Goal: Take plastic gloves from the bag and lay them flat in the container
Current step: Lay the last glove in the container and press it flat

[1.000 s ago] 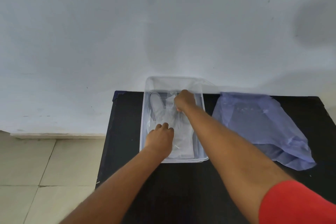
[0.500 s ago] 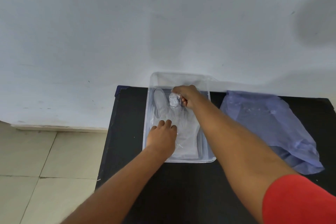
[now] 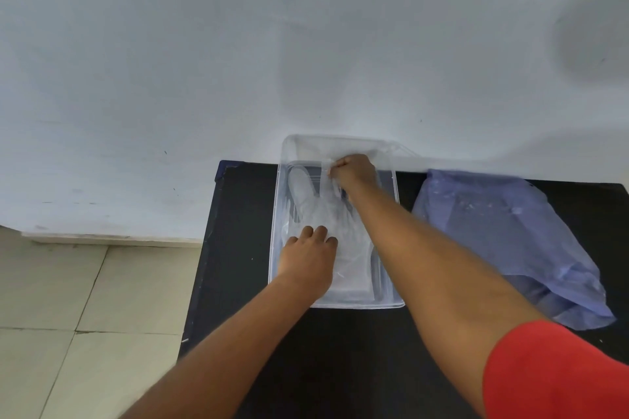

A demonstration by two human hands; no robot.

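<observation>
A clear plastic container [image 3: 396, 201] stands on the black table against the wall. A translucent plastic glove [image 3: 343, 221] lies inside it, fingers pointing toward the wall. My left hand [image 3: 308, 257] presses flat on the glove's palm near the container's front. My right hand [image 3: 354, 172] is at the far end, pinching one glove finger between thumb and fingertips and holding it stretched toward the wall. The bluish plastic bag [image 3: 503, 235] lies flat on the table to the right of the container.
The black table [image 3: 340, 350] ends at its left edge beside a tiled floor [image 3: 68, 316]. A white wall [image 3: 306, 44] rises directly behind the container and bag.
My right hand has moved toward the wall, drawing a crumpled glove finger out straight. My left hand has stayed pressed on the glove.
</observation>
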